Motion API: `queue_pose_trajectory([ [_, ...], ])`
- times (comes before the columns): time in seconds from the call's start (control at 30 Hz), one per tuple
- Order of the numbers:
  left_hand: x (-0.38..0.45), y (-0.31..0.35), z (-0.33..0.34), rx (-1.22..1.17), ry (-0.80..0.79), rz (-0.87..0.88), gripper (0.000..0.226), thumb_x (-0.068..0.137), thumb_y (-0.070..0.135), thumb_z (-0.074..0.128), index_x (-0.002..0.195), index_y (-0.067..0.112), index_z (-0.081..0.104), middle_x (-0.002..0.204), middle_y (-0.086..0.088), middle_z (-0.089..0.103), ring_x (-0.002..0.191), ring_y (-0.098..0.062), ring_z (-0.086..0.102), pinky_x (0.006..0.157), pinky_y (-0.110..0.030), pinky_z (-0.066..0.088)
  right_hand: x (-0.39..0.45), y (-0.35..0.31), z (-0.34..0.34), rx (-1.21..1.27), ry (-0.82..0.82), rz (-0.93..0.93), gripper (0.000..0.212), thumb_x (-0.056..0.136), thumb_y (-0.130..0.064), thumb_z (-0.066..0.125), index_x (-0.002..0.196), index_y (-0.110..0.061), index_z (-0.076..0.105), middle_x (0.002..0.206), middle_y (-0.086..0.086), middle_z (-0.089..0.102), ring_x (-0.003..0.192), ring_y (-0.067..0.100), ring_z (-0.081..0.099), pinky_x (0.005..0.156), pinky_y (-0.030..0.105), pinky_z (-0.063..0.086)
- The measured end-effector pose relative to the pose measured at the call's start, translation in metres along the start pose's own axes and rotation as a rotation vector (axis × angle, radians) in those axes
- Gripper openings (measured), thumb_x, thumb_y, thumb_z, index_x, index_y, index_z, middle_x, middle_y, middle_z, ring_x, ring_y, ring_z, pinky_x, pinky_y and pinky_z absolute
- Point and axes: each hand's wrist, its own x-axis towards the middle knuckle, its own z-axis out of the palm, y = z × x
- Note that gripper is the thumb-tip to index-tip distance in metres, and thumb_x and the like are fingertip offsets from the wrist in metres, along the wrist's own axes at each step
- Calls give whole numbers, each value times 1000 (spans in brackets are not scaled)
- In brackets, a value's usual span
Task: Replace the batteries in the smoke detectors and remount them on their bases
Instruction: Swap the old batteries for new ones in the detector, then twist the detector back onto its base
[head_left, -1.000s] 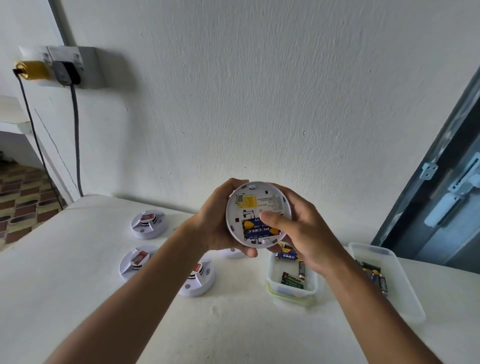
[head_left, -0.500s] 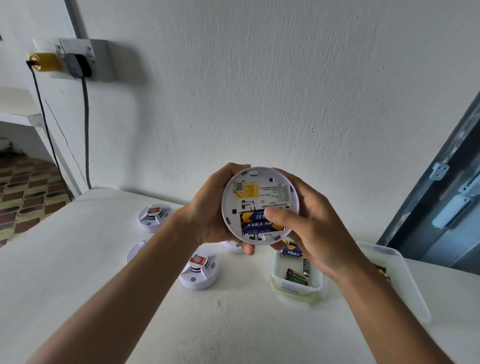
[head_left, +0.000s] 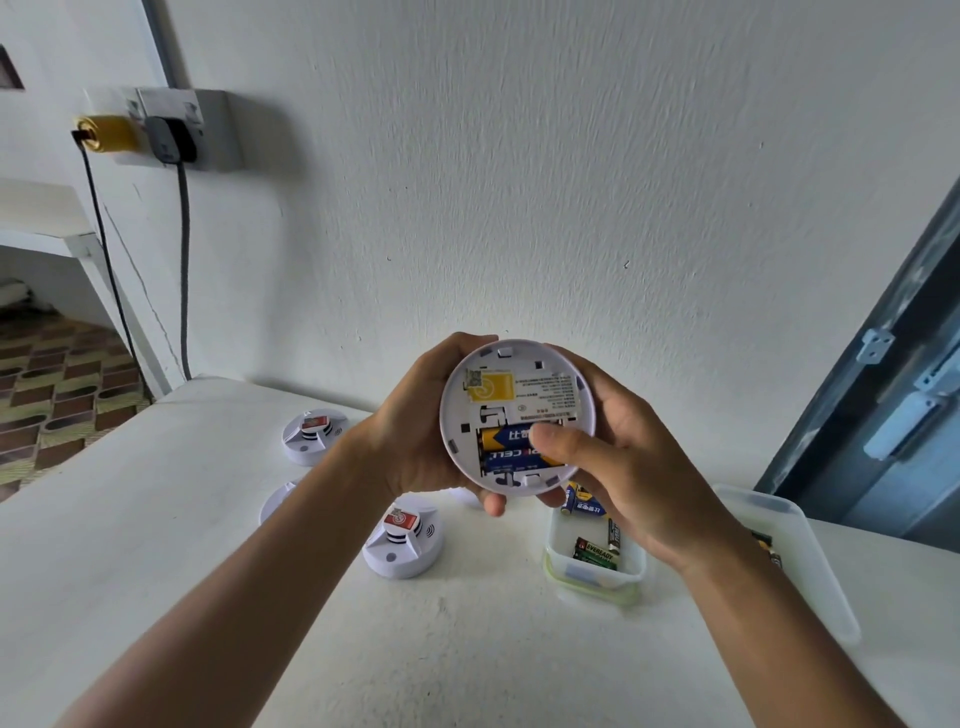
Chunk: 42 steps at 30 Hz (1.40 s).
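We see a white table (head_left: 467, 649) by the wall. Three round white detectors sit on it: one far back (head_left: 313, 435), one partly hidden by an arm (head_left: 275, 501), and one nearer us (head_left: 402, 540). To the right sits a small tub (head_left: 592, 577) with batteries in it. A bigger clear tub (head_left: 800, 561) sits further right.

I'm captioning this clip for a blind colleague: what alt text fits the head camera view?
Two hands hold a round white smoke detector back-side up above a white table; the left hand cups it while the right hand presses its thumb on two blue batteries in the compartment. Below sit more smoke detectors and a small tub of batteries.
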Motion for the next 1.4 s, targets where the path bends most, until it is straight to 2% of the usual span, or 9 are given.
queue_pose_trajectory([
  [0.23,0,0,0,-17,-15,-18,55,74,58,48,109,26,73,109,-10,70,95,-29,66,84,-48,40,-5,-3,-1,-45,-40,-15,67,74,-4,66,134,-28,46,116,2,64,95,21,66,58,26,50],
  [0.4,-3,2,3,-51,72,-18,56,77,54,44,111,19,70,108,-15,68,91,-31,66,85,-47,44,-6,-4,1,-30,-53,-5,69,74,-5,65,134,-32,44,117,-2,63,98,16,65,62,23,52],
  [0.73,-4,-2,2,-42,35,-19,60,79,55,46,123,18,62,123,-20,56,105,-37,53,92,-54,34,-7,-3,1,-57,-64,7,71,74,-8,64,136,-33,41,123,1,58,107,19,59,64,20,51],
  [0.9,-5,-2,4,-68,42,-51,62,84,55,37,128,16,56,120,-21,56,95,-39,59,71,-45,53,-6,1,0,-38,-73,11,71,74,-8,63,137,-32,40,123,2,58,105,20,59,63,20,51],
  [1.0,-6,-5,6,-48,55,-34,58,83,55,38,118,19,67,115,-18,62,95,-37,62,81,-48,44,-5,5,-2,2,-78,28,67,75,-11,60,137,-30,42,124,4,59,110,24,58,62,19,51],
  [1.07,-7,-7,7,-33,83,-32,56,80,56,40,109,21,73,108,-16,66,91,-35,65,75,-45,47,-3,9,-4,59,-102,34,61,79,-10,56,136,-28,44,123,7,59,107,25,60,59,21,50],
  [1.17,-8,-12,6,-46,82,-46,59,80,57,42,116,18,69,112,-20,64,95,-40,64,83,-48,39,-1,14,-4,58,-125,40,58,81,-9,54,135,-28,44,120,6,60,97,20,63,56,27,49],
  [1.27,-14,-18,4,-68,116,-65,62,83,57,35,116,16,69,109,-21,65,93,-43,64,69,-41,51,1,22,-2,103,-170,61,57,83,-7,53,135,-27,44,118,8,61,95,21,63,58,28,48],
  [1.4,-24,-27,-1,-87,255,4,59,81,55,38,110,18,73,110,-20,67,96,-43,63,94,-53,31,7,32,4,162,-211,101,55,83,-6,54,133,-26,46,116,10,62,96,23,62,58,27,49],
])
